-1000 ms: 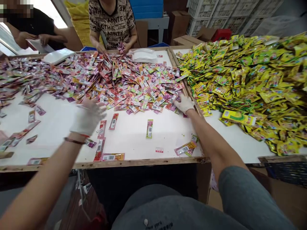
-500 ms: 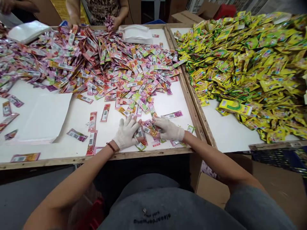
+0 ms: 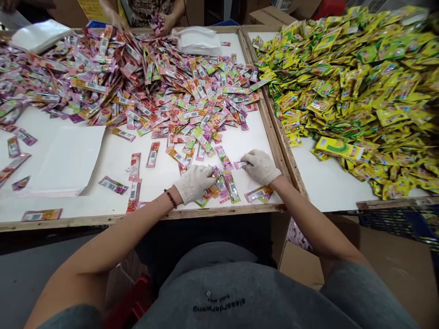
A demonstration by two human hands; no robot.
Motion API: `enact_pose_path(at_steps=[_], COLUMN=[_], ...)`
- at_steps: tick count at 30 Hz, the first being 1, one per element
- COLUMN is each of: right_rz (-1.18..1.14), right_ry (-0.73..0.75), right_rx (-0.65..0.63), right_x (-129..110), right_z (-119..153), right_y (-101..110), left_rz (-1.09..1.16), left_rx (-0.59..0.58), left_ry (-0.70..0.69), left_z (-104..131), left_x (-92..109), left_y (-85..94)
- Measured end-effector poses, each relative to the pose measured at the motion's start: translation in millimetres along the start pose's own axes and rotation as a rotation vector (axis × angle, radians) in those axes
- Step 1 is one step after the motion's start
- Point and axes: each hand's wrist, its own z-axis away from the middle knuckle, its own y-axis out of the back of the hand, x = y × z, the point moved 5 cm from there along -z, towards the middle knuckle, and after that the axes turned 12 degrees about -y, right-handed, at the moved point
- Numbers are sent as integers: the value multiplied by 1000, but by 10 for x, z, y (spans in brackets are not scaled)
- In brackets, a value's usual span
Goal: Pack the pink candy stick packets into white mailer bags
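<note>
My left hand [image 3: 195, 183], in a white knitted glove, curls its fingers over the edge of a small heap of stick sachets [image 3: 220, 182] near the table's front edge. Its fingertips close on a sachet there, mostly covered by the glove. To the right, my gloved right hand [image 3: 262, 167] pinches the end of a purple sachet [image 3: 240, 165] lying on the white tabletop. A green-and-pink sachet [image 3: 232, 188] and a purple-and-orange one [image 3: 224, 157] lie between the hands. Below my right hand rest a few more sachets [image 3: 257, 194].
A large pile of pink and purple sachets [image 3: 137, 87] covers the table's far side. Wooden rails [image 3: 274, 123] divide it from yellow packets [image 3: 343, 91] on the right. White sheets or bags [image 3: 68, 160] lie at left. Across the table, a person's hands [image 3: 166, 23] hold sachets.
My hands have moved apart: the right went up and right to the purple sachet. My left hand has gone from spread fingers to curled ones over the heap.
</note>
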Motion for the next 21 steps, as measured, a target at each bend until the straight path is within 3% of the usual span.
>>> enact_pose_path(at_steps=[4,8,11,13,15,21], right_rz=[-23,-320,-443,-423,-365,-173], right_ry=[-143,-269,-284,-297,-326,-332], right_rx=[21,51,44,3,-54,-106], right_x=[-46,-147,-357,-527,-671,-778], right_z=[39,-19,-144,-236,-310,-370], right_y=[24,120,159,139,80,-106], left_rz=[137,401,448,470,505,569], left_rx=[154,433,622,639,585,448], left_ry=[96,486,766,889,966,944], left_z=[46,288,363,261,63,-483], left_x=[-62,-505,-873,-1071,-1215,-1309], left_y=[86,399,553,529,425,111])
